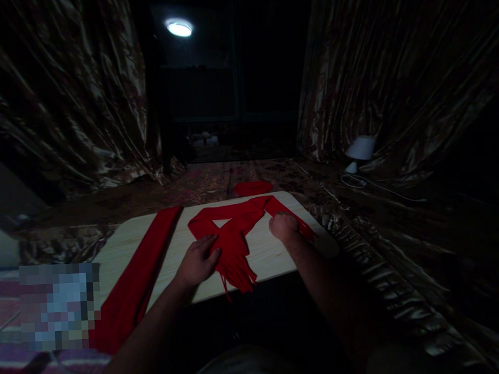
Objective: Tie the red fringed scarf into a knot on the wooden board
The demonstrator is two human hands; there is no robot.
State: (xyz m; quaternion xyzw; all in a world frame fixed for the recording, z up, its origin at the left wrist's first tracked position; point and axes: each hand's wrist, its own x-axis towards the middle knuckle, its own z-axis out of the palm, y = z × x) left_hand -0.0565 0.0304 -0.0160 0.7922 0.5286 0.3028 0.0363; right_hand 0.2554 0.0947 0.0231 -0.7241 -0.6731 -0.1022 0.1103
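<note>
Crossing itself, the fringed red scarf [234,234] lies under the spread left hand [198,262] and clenched right hand [285,226].

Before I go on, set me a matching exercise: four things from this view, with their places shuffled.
1. left hand
2. right hand
3. white lamp
4. long red strip

A. near the right curtain
B. curled, at the right end of the scarf
C. across the left part of the tabletop
D. touching the scarf's end nearest the camera

Pairs: 1-D, 2-B, 3-A, 4-C
</note>
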